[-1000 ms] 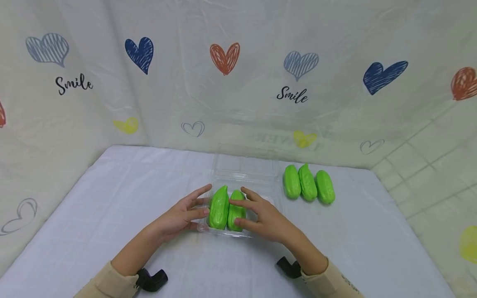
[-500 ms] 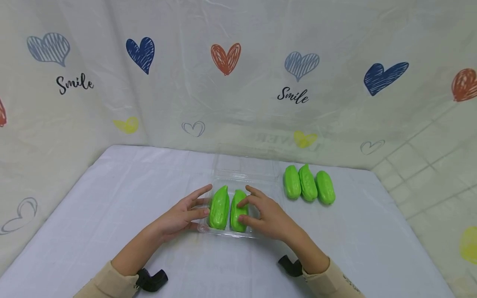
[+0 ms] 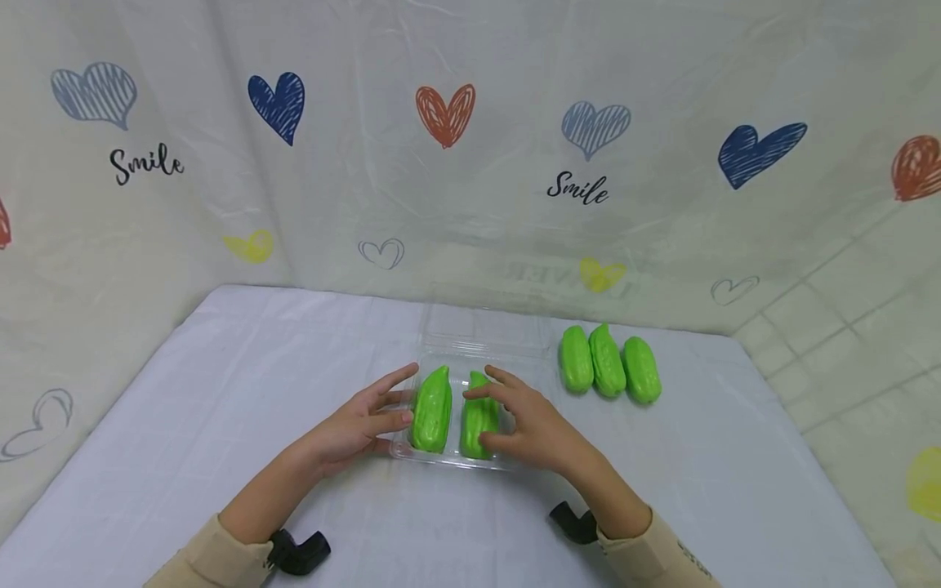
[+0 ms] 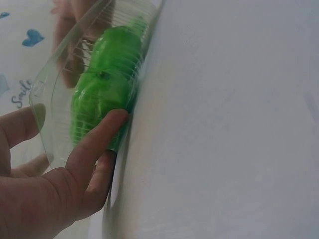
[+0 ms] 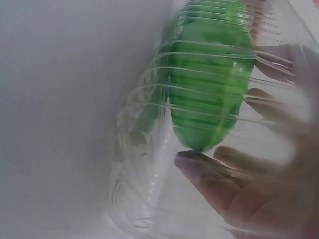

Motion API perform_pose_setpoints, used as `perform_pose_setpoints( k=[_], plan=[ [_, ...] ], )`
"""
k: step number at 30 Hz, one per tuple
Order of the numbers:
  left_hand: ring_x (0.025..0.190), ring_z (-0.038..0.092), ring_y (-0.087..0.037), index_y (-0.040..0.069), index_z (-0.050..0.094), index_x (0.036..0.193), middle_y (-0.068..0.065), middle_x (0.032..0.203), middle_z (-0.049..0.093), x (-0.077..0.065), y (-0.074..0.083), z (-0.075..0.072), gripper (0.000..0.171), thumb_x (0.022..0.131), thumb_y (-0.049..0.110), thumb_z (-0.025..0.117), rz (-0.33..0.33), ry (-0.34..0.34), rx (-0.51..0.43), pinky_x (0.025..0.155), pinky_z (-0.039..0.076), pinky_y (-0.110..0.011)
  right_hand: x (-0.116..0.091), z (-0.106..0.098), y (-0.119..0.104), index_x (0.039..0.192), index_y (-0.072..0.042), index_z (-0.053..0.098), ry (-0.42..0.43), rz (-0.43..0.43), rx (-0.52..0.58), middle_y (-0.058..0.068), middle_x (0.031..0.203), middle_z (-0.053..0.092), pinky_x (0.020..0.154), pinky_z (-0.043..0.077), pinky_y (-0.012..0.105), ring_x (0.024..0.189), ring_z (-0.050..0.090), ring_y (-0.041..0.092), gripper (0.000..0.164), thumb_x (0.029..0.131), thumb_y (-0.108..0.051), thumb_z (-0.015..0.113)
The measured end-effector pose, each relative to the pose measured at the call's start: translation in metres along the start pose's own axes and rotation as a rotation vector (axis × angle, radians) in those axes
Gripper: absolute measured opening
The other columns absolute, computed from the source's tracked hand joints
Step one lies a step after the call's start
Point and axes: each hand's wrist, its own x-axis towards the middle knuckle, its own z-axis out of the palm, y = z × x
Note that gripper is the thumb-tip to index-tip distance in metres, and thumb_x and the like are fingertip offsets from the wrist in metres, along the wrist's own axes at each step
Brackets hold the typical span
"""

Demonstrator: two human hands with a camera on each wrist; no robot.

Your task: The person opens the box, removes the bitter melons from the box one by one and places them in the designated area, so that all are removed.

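Observation:
A clear plastic clamshell box [image 3: 448,462] stands mid-table, its lid [image 3: 481,327] folded back toward the wall. Two glossy green cucumber-shaped vegetables lie in it lengthwise, a gap between them. My left hand [image 3: 341,429] is at the box's left side with fingers spread, touching the wall near the left vegetable [image 3: 431,410]. In the left wrist view, one fingertip sits low against the plastic. Reaching in from the right, my right hand [image 3: 532,425] pinches the right vegetable [image 3: 476,425] between thumb and fingers. The right wrist view shows this vegetable [image 5: 209,84] through the ribbed wall.
Three more green vegetables [image 3: 606,361] lie side by side on the white tablecloth [image 3: 243,384], right of the lid. A patterned curtain [image 3: 507,237] hangs close behind the table. A black strap piece [image 3: 300,553] sits at each wrist.
My right hand has moved the right vegetable rightward inside the box, widening the gap to the left one. The left hand and the box have stayed in place.

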Motion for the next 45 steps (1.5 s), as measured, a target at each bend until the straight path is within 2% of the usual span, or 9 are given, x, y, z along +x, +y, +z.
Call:
perform_pose_setpoints(
  k=[4, 10, 15, 20, 24, 30, 41, 45],
  plan=[
    [0.133, 0.047, -0.036, 0.031, 0.019, 0.16, -0.019, 0.16, 0.022, -0.0007, 0.001, 0.0002, 0.076, 0.099, 0.016, 0.062, -0.002, -0.001, -0.002, 0.089, 0.055, -0.043, -0.0001, -0.0027, -0.0016, 0.133, -0.022, 0.065, -0.031, -0.016, -0.032, 0.015, 0.161, 0.031, 0.1, 0.044, 0.059, 0.141, 0.039, 0.038, 0.053, 0.08, -0.016, 0.068],
    [0.135, 0.044, -0.038, 0.031, 0.018, 0.16, -0.02, 0.161, 0.021, -0.0013, 0.0019, 0.0005, 0.076, 0.099, 0.015, 0.062, 0.002, -0.001, -0.01, 0.09, 0.055, -0.043, 0.0005, -0.0035, -0.0002, 0.129, -0.019, 0.068, -0.059, -0.032, -0.062, 0.016, 0.161, 0.031, 0.099, 0.046, 0.055, 0.14, 0.042, 0.038, 0.05, 0.08, -0.014, 0.063],
    [0.135, 0.044, -0.038, 0.031, 0.018, 0.16, -0.019, 0.161, 0.021, -0.0012, 0.0022, 0.0007, 0.076, 0.099, 0.015, 0.062, 0.0, 0.0, -0.012, 0.09, 0.055, -0.043, 0.0005, -0.0037, 0.0002, 0.129, -0.018, 0.069, -0.058, -0.038, -0.039, 0.017, 0.16, 0.032, 0.095, 0.046, 0.05, 0.139, 0.043, 0.036, 0.047, 0.082, -0.014, 0.06],
    [0.136, 0.043, -0.039, 0.031, 0.018, 0.16, -0.02, 0.161, 0.02, -0.0015, 0.0023, 0.0006, 0.077, 0.099, 0.015, 0.062, 0.002, -0.001, -0.013, 0.09, 0.055, -0.043, 0.0011, -0.0002, 0.0018, 0.13, -0.017, 0.067, -0.07, -0.022, 0.006, 0.018, 0.161, 0.029, 0.104, 0.042, 0.058, 0.141, 0.039, 0.04, 0.038, 0.094, -0.029, 0.066],
    [0.135, 0.044, -0.038, 0.031, 0.017, 0.16, -0.02, 0.161, 0.02, -0.0015, 0.0019, 0.0005, 0.077, 0.099, 0.016, 0.062, 0.002, -0.005, -0.014, 0.09, 0.055, -0.043, 0.0018, 0.0029, 0.0021, 0.129, -0.016, 0.067, -0.076, -0.016, 0.022, 0.02, 0.16, 0.029, 0.107, 0.039, 0.061, 0.141, 0.038, 0.044, 0.045, 0.091, -0.038, 0.073],
    [0.132, 0.048, -0.036, 0.03, 0.018, 0.16, -0.02, 0.161, 0.021, -0.0012, 0.0008, 0.0005, 0.077, 0.099, 0.015, 0.062, 0.0, -0.005, -0.02, 0.088, 0.056, -0.042, 0.0016, 0.004, 0.0013, 0.127, -0.016, 0.068, -0.059, -0.012, 0.022, 0.02, 0.159, 0.031, 0.103, 0.043, 0.059, 0.138, 0.041, 0.044, 0.043, 0.089, -0.033, 0.075],
    [0.132, 0.047, -0.036, 0.03, 0.018, 0.16, -0.02, 0.16, 0.022, -0.0007, 0.001, 0.0002, 0.077, 0.099, 0.017, 0.063, -0.003, -0.002, -0.01, 0.088, 0.055, -0.041, 0.0002, -0.0005, 0.0016, 0.125, -0.017, 0.069, -0.018, 0.002, 0.004, 0.016, 0.16, 0.032, 0.104, 0.043, 0.057, 0.14, 0.04, 0.04, 0.041, 0.086, -0.03, 0.075],
    [0.134, 0.045, -0.036, 0.031, 0.019, 0.16, -0.019, 0.161, 0.021, 0.0002, 0.0007, -0.0004, 0.077, 0.099, 0.017, 0.063, -0.004, -0.003, -0.008, 0.088, 0.055, -0.042, 0.0, -0.0046, 0.0019, 0.124, -0.016, 0.069, 0.003, -0.003, -0.002, 0.017, 0.159, 0.033, 0.1, 0.047, 0.054, 0.138, 0.044, 0.039, 0.041, 0.086, -0.03, 0.075]
  ],
)
